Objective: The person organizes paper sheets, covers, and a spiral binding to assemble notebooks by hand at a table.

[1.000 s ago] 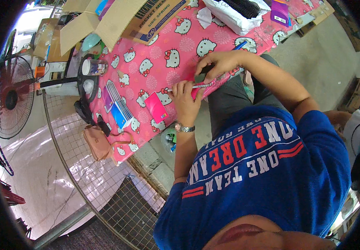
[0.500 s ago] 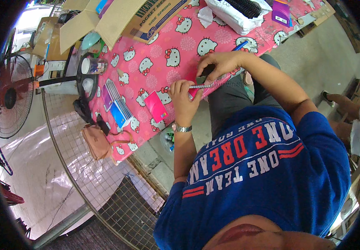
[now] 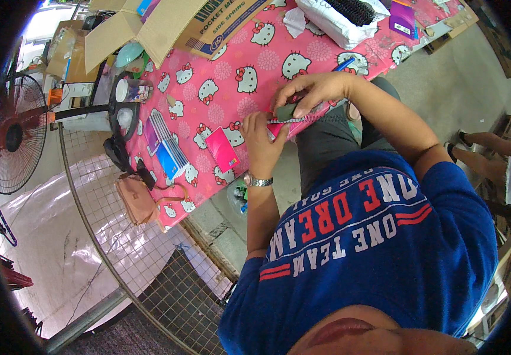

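At the near edge of the table, my left hand closes on the left end of a small notebook with a pink cover, seen nearly edge-on. A black spiral coil runs along its edge and sticks out to the right past it. My right hand pinches a dark grey-green flat piece between thumb and fingers, and holds it against the coil edge. Its exact kind is not clear. Left of my left hand lies a pink spiral notebook. Beyond that is a row of blue and purple notebooks.
An open cardboard box stands at the far side. A white bag of black coils sits far right, near a purple notebook and a blue pen. A fan and brown bag are left; another person's legs show right.
My right hand has shifted slightly left, and the dark flat piece now lies lengthwise along the coil edge. More of the notebook's pink cover shows. The other person's legs have moved.
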Action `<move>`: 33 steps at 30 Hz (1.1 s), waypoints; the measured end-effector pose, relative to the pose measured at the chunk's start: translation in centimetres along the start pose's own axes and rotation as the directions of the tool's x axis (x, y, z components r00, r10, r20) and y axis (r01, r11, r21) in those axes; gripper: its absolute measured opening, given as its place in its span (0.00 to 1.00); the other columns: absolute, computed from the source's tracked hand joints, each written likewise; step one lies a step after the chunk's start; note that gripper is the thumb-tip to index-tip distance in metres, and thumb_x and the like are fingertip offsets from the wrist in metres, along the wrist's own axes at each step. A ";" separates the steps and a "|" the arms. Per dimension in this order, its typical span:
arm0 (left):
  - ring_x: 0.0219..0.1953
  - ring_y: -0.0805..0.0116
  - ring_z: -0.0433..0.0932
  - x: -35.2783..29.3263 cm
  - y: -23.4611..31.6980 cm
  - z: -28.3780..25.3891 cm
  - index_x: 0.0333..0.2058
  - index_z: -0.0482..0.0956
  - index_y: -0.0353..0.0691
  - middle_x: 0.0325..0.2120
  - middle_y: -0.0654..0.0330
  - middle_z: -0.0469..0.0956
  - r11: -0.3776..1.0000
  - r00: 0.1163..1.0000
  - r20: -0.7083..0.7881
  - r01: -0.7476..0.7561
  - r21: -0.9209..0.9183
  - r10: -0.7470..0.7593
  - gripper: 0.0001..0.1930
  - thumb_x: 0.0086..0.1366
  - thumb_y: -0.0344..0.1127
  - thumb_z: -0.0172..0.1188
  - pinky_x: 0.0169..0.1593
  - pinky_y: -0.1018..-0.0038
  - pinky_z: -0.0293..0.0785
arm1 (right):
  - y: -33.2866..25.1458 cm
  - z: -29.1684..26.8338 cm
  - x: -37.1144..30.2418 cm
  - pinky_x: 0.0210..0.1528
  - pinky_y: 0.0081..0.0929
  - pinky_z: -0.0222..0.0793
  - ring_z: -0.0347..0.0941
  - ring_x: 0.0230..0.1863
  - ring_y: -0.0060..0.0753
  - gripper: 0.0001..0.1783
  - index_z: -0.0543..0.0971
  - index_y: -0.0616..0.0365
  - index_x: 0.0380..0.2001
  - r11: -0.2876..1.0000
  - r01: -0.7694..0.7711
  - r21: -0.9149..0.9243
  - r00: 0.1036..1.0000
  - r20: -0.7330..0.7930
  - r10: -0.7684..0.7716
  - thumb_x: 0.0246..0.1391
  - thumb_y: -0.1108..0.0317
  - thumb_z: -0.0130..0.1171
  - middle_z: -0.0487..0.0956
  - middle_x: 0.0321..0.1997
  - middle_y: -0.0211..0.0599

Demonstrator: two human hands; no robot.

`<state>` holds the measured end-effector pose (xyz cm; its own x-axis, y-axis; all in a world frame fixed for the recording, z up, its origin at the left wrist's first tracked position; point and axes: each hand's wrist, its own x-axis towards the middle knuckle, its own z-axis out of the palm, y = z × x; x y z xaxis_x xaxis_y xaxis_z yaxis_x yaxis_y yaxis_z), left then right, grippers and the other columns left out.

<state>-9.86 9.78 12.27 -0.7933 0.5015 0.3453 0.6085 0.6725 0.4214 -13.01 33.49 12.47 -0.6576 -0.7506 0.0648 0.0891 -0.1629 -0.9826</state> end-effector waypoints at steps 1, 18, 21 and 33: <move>0.48 0.52 0.69 0.2 -0.1 -0.2 0.40 0.74 0.37 0.41 0.53 0.73 0.999 1.000 0.000 -0.004 -0.045 0.004 0.21 0.50 0.38 0.70 0.53 0.58 0.62 | 0.0 -0.1 0.2 0.52 0.23 0.64 0.70 0.49 0.23 0.24 0.78 0.60 0.49 1.000 0.000 -0.001 1.000 -0.002 0.000 0.51 0.59 0.66 0.78 0.45 0.30; 0.39 0.59 0.75 -0.1 -1.7 -1.5 0.39 0.74 0.34 0.37 0.55 0.73 0.907 0.966 0.075 0.258 -0.333 -0.247 0.15 0.55 0.32 0.68 0.41 0.69 0.73 | -1.0 -0.3 2.4 0.56 0.27 0.63 0.71 0.50 0.27 0.25 0.77 0.63 0.50 0.997 -0.062 0.046 0.997 0.050 0.059 0.50 0.64 0.67 0.78 0.47 0.33; 0.34 0.63 0.75 0.1 -1.5 -1.4 0.39 0.75 0.35 0.36 0.56 0.73 0.899 0.955 0.121 0.295 -0.323 -0.270 0.15 0.56 0.32 0.68 0.37 0.71 0.73 | 0.0 -1.2 2.8 0.56 0.28 0.63 0.70 0.51 0.26 0.24 0.77 0.63 0.50 0.897 -0.146 -0.418 0.989 -0.035 0.144 0.51 0.63 0.66 0.77 0.48 0.31; 0.33 0.63 0.75 -0.1 -2.2 -0.2 0.40 0.73 0.34 0.36 0.56 0.74 0.872 0.967 0.121 0.255 -0.417 -0.225 0.16 0.55 0.31 0.68 0.37 0.71 0.74 | -0.8 -0.4 2.2 0.57 0.28 0.63 0.69 0.53 0.28 0.26 0.77 0.62 0.50 0.993 -0.110 -0.042 0.994 -0.026 0.109 0.50 0.58 0.67 0.77 0.49 0.35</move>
<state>-11.14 8.16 11.44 -0.9064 0.3992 0.1379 0.3371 0.4871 0.8056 -14.80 32.23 13.34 -0.6633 -0.7469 -0.0476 0.1299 -0.0523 -0.9901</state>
